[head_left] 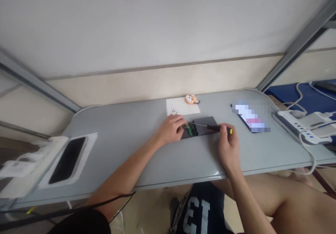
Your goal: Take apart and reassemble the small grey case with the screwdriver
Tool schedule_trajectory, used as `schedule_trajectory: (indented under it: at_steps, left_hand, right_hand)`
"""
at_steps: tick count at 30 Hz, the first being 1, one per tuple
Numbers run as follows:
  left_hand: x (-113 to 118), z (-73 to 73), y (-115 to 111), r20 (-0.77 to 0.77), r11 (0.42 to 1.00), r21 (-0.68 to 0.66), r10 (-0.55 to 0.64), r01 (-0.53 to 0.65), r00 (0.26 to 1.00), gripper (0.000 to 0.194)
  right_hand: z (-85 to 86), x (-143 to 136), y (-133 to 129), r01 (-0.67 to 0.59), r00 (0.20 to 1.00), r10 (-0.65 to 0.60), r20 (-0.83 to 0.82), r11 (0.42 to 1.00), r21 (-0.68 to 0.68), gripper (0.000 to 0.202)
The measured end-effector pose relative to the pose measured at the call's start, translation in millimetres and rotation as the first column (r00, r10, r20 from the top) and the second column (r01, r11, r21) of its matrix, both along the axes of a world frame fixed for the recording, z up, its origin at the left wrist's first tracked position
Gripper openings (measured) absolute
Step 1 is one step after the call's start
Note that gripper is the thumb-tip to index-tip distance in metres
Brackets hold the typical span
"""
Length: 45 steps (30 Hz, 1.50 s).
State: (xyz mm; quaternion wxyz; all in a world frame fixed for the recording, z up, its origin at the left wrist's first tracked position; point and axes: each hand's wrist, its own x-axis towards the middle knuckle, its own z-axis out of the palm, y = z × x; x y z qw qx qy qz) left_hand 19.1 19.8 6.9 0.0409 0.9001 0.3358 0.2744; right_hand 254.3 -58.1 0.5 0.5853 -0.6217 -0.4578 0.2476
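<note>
A flat dark grey device (204, 122) lies on the desk with a green circuit board (188, 129) exposed in its left part. My left hand (172, 128) rests over the device's left end, its fingers curled at the edge of the board; I cannot tell whether the fingertips pinch anything. In my right hand (229, 143) is a screwdriver (214, 127) with a black and yellow handle. Its thin shaft points left, and the tip is by the board near my left fingertips. Whether the tip touches a part is too small to make out.
Behind the device, a white paper (178, 107) carries several tiny dark bits (174, 111) and an orange animal-faced trinket (191, 99). A lit phone (250, 117) lies to the right, near a white power strip (301, 125) with cables. At left, a black phone (67, 160) rests on white paper.
</note>
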Motion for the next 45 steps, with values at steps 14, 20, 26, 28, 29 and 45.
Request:
schedule_trajectory:
  at_steps: [14, 20, 26, 28, 29, 45]
  left_hand:
    - [0.9, 2.5, -3.3, 0.003, 0.987, -0.123, 0.101, -0.099, 0.995, 0.040]
    - [3.2, -4.1, -7.1, 0.078, 0.973, -0.158, 0.180, -0.166, 0.981, 0.030]
    - [3.2, -7.8, -5.8, 0.222, 0.980, 0.002, 0.196, -0.201, 0.955, 0.027]
    - [3.5, -7.7, -5.2, 0.272, 0.979, 0.029, 0.187, -0.202, 0.944, 0.027]
    - [3.8, -7.5, -4.9, 0.298, 0.979, 0.040, 0.180, -0.201, 0.937, 0.027]
    - [1.4, -10.8, 2.2, 0.285, 0.993, -0.084, 0.103, -0.082, 0.953, 0.027]
  right_hand:
    - [-0.5, 2.6, -2.1, 0.155, 0.986, -0.153, -0.062, 0.988, 0.026, 0.041]
    - [7.1, 2.2, -10.0, 0.046, 0.994, -0.033, -0.109, 0.991, 0.123, 0.036]
    - [8.6, 1.1, -15.4, -0.005, 0.996, 0.022, -0.091, 0.984, 0.178, 0.030]
    - [6.8, 1.0, -16.5, -0.033, 0.995, 0.049, -0.089, 0.984, 0.174, 0.028]
    - [5.6, 1.1, -17.0, -0.055, 0.994, 0.069, -0.079, 0.984, 0.167, 0.027]
    - [-0.8, 1.6, -15.3, -0.116, 0.993, 0.116, 0.002, 0.993, 0.037, 0.027]
